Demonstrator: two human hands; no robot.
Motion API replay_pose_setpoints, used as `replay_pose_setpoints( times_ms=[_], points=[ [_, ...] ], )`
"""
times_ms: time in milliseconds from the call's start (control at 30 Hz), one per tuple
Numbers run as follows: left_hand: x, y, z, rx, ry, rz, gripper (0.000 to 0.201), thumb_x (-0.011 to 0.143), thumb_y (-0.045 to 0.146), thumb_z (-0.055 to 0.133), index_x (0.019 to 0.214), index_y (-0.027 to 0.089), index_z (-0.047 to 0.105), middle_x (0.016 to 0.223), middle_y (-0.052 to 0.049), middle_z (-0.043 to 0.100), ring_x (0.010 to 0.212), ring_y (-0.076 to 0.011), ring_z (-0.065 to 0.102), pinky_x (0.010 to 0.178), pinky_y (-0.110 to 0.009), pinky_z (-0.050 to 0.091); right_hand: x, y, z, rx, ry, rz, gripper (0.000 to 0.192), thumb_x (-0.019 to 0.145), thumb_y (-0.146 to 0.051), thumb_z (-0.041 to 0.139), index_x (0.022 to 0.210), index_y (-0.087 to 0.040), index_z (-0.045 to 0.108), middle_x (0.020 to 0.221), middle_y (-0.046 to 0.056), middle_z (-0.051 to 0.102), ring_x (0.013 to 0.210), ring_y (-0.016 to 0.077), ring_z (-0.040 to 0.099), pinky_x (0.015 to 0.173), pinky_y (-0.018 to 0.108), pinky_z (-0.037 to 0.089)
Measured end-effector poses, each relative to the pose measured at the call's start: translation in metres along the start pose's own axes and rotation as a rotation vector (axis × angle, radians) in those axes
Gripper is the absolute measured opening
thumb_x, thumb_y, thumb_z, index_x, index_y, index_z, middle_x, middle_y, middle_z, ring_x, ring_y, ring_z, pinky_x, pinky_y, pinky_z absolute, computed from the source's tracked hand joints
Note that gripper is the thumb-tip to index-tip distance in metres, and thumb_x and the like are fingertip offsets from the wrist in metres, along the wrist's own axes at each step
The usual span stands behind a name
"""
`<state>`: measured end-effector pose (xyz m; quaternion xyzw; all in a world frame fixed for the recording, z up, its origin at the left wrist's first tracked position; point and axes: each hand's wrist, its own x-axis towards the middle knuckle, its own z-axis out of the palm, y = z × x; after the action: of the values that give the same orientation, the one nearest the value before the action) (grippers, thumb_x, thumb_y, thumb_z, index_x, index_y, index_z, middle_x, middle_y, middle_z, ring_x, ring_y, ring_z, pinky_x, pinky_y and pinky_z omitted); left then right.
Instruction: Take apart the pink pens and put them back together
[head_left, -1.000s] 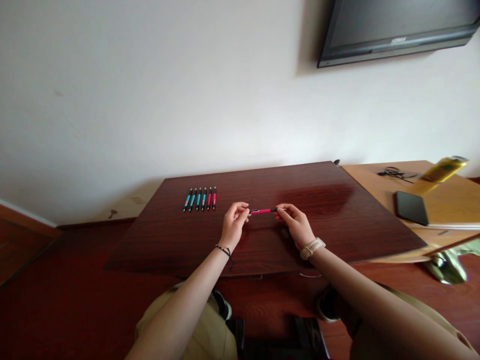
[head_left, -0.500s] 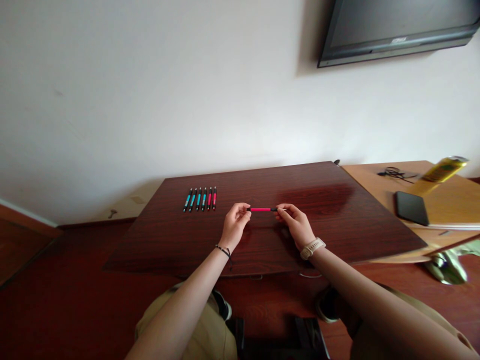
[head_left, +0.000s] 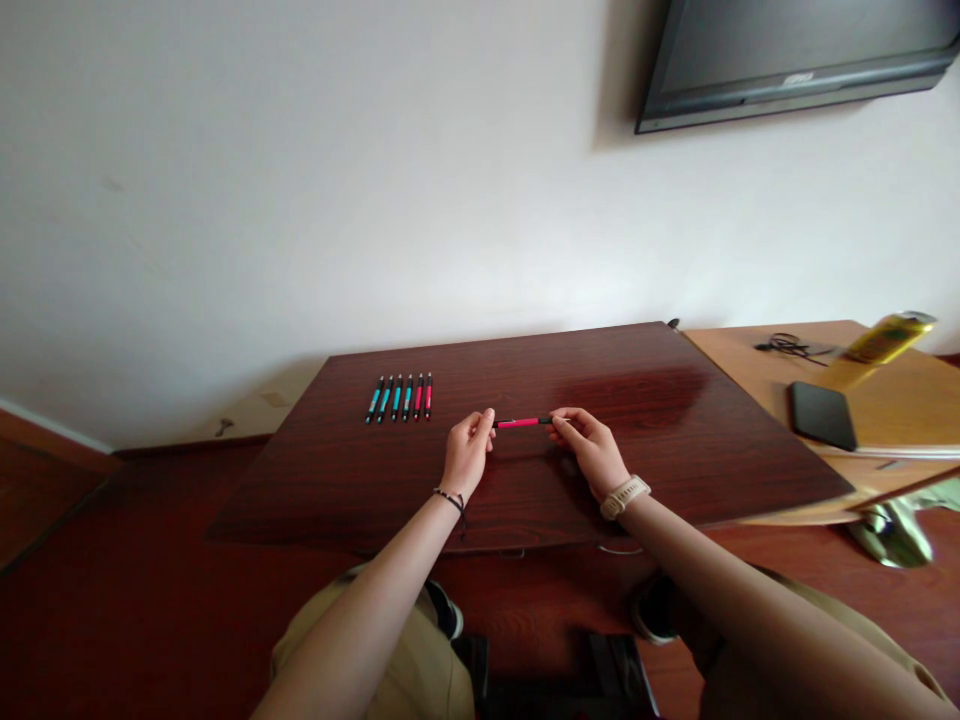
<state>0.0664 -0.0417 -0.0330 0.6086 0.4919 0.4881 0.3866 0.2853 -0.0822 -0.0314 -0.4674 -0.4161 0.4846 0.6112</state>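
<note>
A pink pen [head_left: 519, 423] with black ends is held nearly level above the dark wooden table [head_left: 600, 370]. My left hand [head_left: 468, 448] pinches its left end between thumb and fingers. At the other end, my right hand [head_left: 589, 443] grips the black tip the same way; the fingertips cover both ends. To the left of my hands, several pens lie side by side in a row: blue pens [head_left: 397, 398] on the left, and two pink pens [head_left: 423, 397] at the right end.
A lighter wooden desk [head_left: 907, 400] adjoins on the right, bearing a black phone-like slab [head_left: 822, 415], a dark cable [head_left: 795, 346] and a yellow can [head_left: 889, 338]. A television [head_left: 802, 60] hangs on the wall. My legs are below the table's front edge.
My left hand has shifted slightly and its thumb now points more upward. The pink pen has turned a little, showing its clip side, and its left end sits slightly lower.
</note>
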Motion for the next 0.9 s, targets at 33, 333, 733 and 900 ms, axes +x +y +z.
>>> replay_pose_setpoints(
  times_ms=[33,333,733,900],
  points=[
    [0.0,0.001,0.0,0.002,0.0,-0.011,0.052,0.099,0.061,0.054,0.069,0.019,0.057,0.06,0.001,0.054,0.055,-0.0117,0.05,0.057,-0.024,0.038,0.0,0.0,0.0,0.0,0.0,-0.001,0.042,0.078,-0.055,0.084,0.098,-0.021,0.072,0.092,0.004,0.072,0.081,0.0176,0.067,0.078,0.03,0.054],
    [-0.003,0.016,-0.001,-0.147,-0.081,0.018,0.028,0.088,0.041,0.072,0.105,0.019,0.068,0.085,-0.002,0.066,0.069,-0.0126,0.058,0.065,-0.024,0.046,0.002,0.006,-0.002,-0.007,0.009,0.003,0.042,0.081,-0.055,0.081,0.101,-0.02,0.071,0.092,0.004,0.072,0.08,0.0172,0.066,0.075,0.029,0.053],
    [0.0,0.004,-0.001,-0.06,0.004,-0.019,0.047,0.096,0.06,0.06,0.074,0.019,0.06,0.059,0.004,0.045,0.055,-0.0109,0.041,0.053,-0.024,0.03,0.002,0.007,-0.003,-0.011,-0.005,-0.013,0.038,0.083,-0.053,0.08,0.101,-0.021,0.071,0.093,0.004,0.072,0.082,0.0177,0.066,0.077,0.03,0.052],
    [0.002,-0.001,-0.002,-0.136,0.045,-0.066,0.05,0.094,0.063,0.061,0.071,0.019,0.055,0.059,0.005,0.04,0.052,-0.0095,0.035,0.049,-0.023,0.024,0.003,0.01,-0.004,-0.009,0.003,-0.009,0.039,0.083,-0.055,0.079,0.102,-0.022,0.071,0.091,0.004,0.072,0.08,0.0178,0.066,0.076,0.03,0.052]
  ],
)
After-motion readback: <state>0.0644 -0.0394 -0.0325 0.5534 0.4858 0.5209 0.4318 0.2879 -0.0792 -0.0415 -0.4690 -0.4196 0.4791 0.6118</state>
